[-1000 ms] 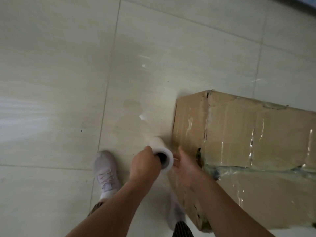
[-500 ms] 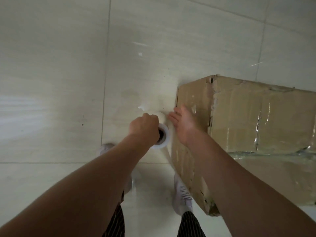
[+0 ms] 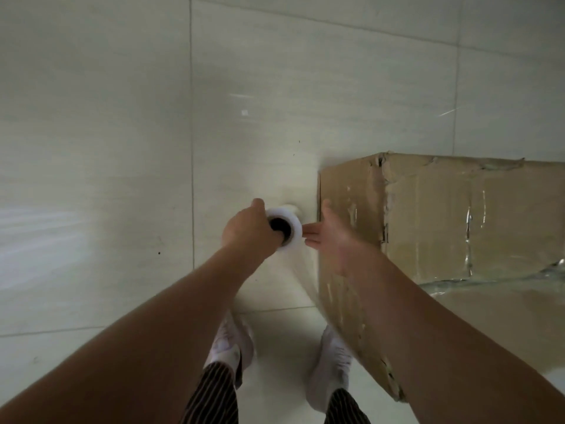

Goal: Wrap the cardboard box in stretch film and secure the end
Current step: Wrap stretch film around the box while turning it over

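Note:
A large brown cardboard box point(image 3: 434, 221) stands on the floor at the right, with clear stretch film wrinkled across its top and near side. My left hand point(image 3: 249, 232) grips the top end of a white stretch film roll point(image 3: 289, 223), held upright just left of the box's near corner. A sheet of film point(image 3: 308, 270) runs from the roll down and back along the box's left face. My right hand point(image 3: 333, 240) is blurred, fingers spread, between the roll and the box's corner, holding nothing that I can see.
Pale tiled floor point(image 3: 107, 148) stretches to the left and beyond the box. My two feet in white shoes point(image 3: 232, 347) stand on the tiles below my arms, close to the box's near left edge.
I have moved forward along the box's left face with the roll, toward its far corner. My right hand has lifted off the cardboard and spread open beside the roll.

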